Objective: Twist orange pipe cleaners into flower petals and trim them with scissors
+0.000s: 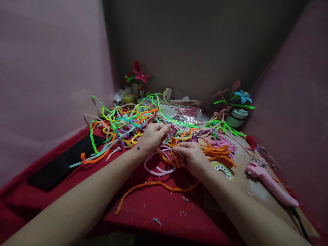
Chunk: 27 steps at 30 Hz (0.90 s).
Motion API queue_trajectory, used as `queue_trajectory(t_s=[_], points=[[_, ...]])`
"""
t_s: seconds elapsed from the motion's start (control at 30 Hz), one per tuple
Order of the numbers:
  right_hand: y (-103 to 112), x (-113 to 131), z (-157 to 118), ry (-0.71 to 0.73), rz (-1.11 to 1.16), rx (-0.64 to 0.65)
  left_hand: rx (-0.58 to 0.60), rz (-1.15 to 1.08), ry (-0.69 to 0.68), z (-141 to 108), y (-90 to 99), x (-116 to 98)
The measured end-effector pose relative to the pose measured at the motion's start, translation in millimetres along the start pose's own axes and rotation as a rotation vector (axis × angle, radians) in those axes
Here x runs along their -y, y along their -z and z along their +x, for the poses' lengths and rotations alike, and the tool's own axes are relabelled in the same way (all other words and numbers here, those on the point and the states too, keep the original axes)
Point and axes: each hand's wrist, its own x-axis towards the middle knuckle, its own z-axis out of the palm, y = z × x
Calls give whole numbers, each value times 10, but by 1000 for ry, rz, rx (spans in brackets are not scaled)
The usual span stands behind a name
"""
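Note:
My right hand (pixel 191 158) is closed on an orange pipe cleaner (pixel 175 150), whose bent, flattened upper end sticks up past the thumb. A long orange strand (pixel 153 183) trails over the red cloth below that hand, curving to the left. Just to the left and slightly higher, my left hand (pixel 155 135) has its fingers curled in with thumb and index finger close together. What it grips, if anything, is hidden. Behind both hands spreads a tangled heap of coloured pipe cleaners (pixel 125 119). A bundle of orange pipe cleaners (pixel 217 153) lies right of my right hand.
A black flat panel (pixel 61 165) lies at left on the red cloth (pixel 143 212). Over at right are a pink glue gun (pixel 271 182), a yellow-edged tape roll (pixel 222 171) and a cardboard sheet (pixel 253 191). Pipe-cleaner flowers (pixel 243 96) stand at the back, near clear plastic wrap (pixel 189 114).

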Motion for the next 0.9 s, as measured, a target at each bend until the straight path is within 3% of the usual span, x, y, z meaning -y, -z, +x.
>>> queue_trajectory(t_s=[0.17, 0.4, 0.57, 0.7, 0.8, 0.9], points=[[36, 63, -35, -16, -44, 5, 159, 84, 9, -25, 6, -1], [97, 53, -22, -18, -17, 74, 126, 138, -74, -54, -68, 40], [145, 58, -31, -90, 64, 98, 295, 34, -50, -56, -32, 24], [191, 12, -43, -112, 63, 155, 412, 152, -92, -47, 2, 9], [205, -25, -53, -99, 50, 197, 394, 290, -172, -39, 2, 27], [209, -41, -60, -107, 50, 213, 369, 332, -158, -41, -18, 49]])
